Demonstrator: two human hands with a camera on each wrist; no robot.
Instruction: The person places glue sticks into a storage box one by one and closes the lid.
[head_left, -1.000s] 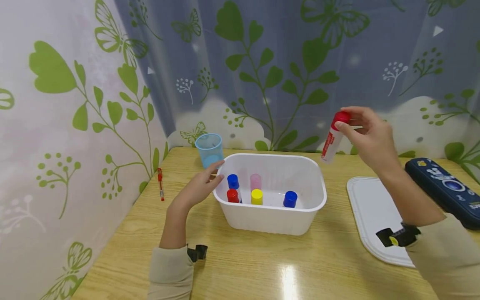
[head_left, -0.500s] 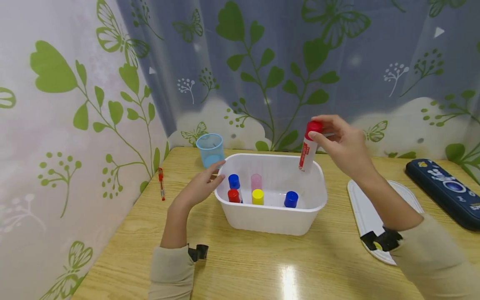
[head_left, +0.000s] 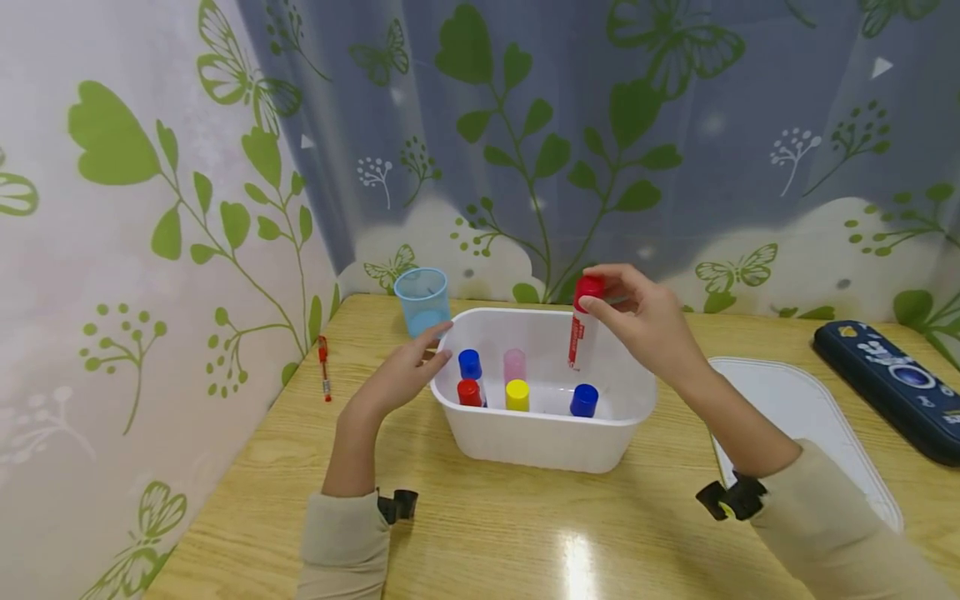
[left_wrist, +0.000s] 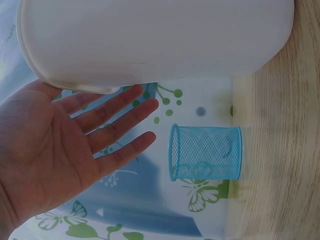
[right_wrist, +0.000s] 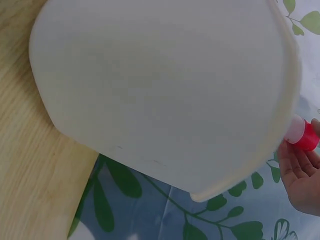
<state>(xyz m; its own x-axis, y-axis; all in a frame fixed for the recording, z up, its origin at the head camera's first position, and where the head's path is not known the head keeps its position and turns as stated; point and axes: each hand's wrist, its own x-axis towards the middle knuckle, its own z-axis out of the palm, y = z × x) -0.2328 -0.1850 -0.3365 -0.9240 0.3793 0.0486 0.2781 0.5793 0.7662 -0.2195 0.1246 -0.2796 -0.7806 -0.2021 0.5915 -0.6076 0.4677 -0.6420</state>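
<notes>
The red-capped glue stick [head_left: 581, 329] hangs nearly upright over the white tub [head_left: 540, 442], its lower end already below the rim line on the far right side of the opening. The right hand [head_left: 641, 321] pinches it by the cap between thumb and fingertips; the wrist view catches only that cap peeking past the tub's edge. Beneath it the blue-capped stick [head_left: 582, 399] stands close to the right wall, with bare floor behind it. Further left stand the yellow-capped stick [head_left: 517, 394], a pale pink one [head_left: 513, 363], a red one [head_left: 468, 392] and another blue one [head_left: 469, 363], bunched toward the left wall.

The left hand [head_left: 401, 375] lies against the tub's left rim with fingers straight and spread, gripping nothing. Just beyond its fingertips the blue mesh cup [head_left: 421, 299] stands near the table's back edge. A red pen [head_left: 323, 367] lies along the left edge by the curtain. To the right, a white lid [head_left: 810, 417] lies flat, and a dark blue pencil case [head_left: 892, 379] sits beyond it.
</notes>
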